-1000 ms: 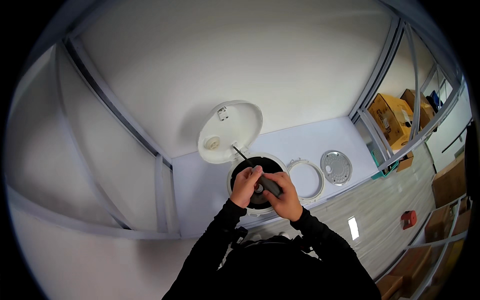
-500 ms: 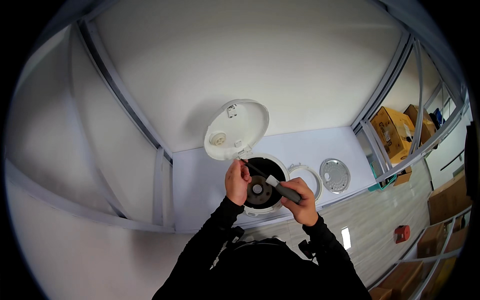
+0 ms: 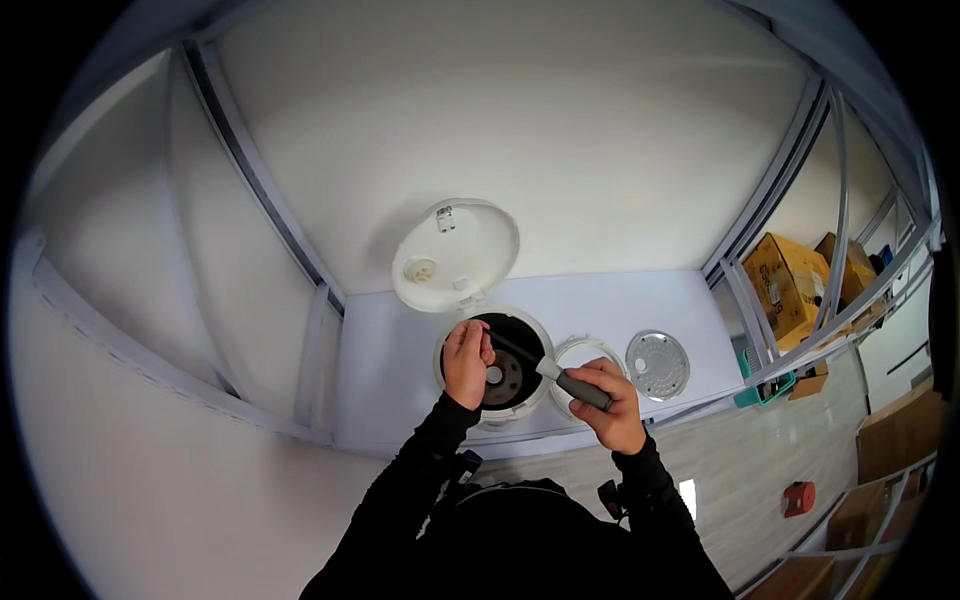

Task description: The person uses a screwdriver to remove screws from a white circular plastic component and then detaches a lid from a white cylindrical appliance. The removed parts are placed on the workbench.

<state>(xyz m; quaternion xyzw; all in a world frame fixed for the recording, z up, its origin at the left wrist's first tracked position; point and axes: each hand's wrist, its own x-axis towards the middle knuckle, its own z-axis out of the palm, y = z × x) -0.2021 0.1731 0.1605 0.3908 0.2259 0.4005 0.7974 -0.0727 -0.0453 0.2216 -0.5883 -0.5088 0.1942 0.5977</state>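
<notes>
Screwdriver (image 3: pixel 548 369): I'm holding it in my right hand (image 3: pixel 614 408), fingers clamped on the grip. It's showing a fat dark-grey handle, a pale collar and a thin dark shaft. It's running slantwise over the opening of a white round cooker (image 3: pixel 504 414), handle end over at my right, tip end up at my left.

My left hand (image 3: pixel 467 370) is sitting right at the tip end, fingers curled. I can't tell whether they're clamped on the tip or just bunched beside it; my own fingertips are hiding it.

Cooker is standing on the bench (image 3: pixel 665 305), insides showing dark, with a round metal centre at the bottom. Its white lid (image 3: pixel 457 258) is standing open behind, inner face toward me, with a round cream fitting (image 3: pixel 420 271) on its left side.

Right of the cooker, a white ring (image 3: pixel 588 342) is lying just beside it. Past that, a perforated silver disc (image 3: pixel 660 370) is lying flat.

In the way: left hand is covering part of the cooker's rim, shaft is crossing the opening, right hand is blocking part of the ring.

Off the bench to the right: a yellow-brown carton (image 3: pixel 787 287), a teal basket (image 3: pixel 757 393), and a red object (image 3: pixel 798 499) sitting on the floor (image 3: pixel 735 465).
</notes>
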